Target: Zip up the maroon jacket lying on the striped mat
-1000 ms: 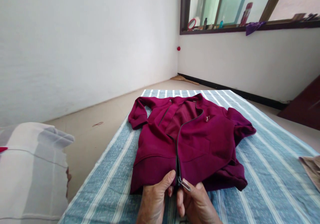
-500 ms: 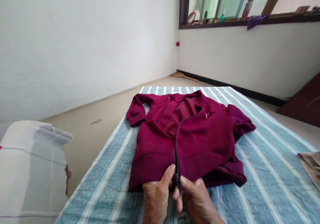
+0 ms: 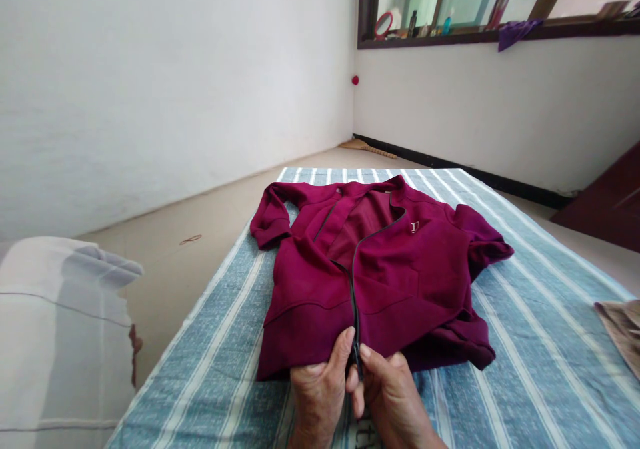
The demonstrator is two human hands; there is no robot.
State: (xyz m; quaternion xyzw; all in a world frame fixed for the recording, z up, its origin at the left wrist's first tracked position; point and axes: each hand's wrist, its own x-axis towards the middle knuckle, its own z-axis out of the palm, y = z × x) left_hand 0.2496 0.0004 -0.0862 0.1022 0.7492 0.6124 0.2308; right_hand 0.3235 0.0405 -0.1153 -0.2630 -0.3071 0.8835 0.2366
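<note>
A maroon zip-front sweatshirt (image 3: 400, 282) lies spread on a blue-and-white striped mattress (image 3: 525, 369), its collar at the far end and its upper front gaping over the darker lining. My left hand (image 3: 319, 392) pinches the bottom hem just left of the black zipper (image 3: 355, 309). My right hand (image 3: 385, 389) grips the zipper's lower end between thumb and fingers. The slider and pull are mostly hidden by my fingers.
A white-and-grey pillow (image 3: 65, 342) lies at the left, and a beige cloth (image 3: 623, 335) at the right edge. Low walls bound the floor beyond. A dark board (image 3: 605, 202) leans at the right. Bottles stand on a window ledge (image 3: 450, 35).
My hands have drawn closer together at the zipper, and the silver pull seen earlier is now hidden in my fingers. The whole scene sits slightly higher in view.
</note>
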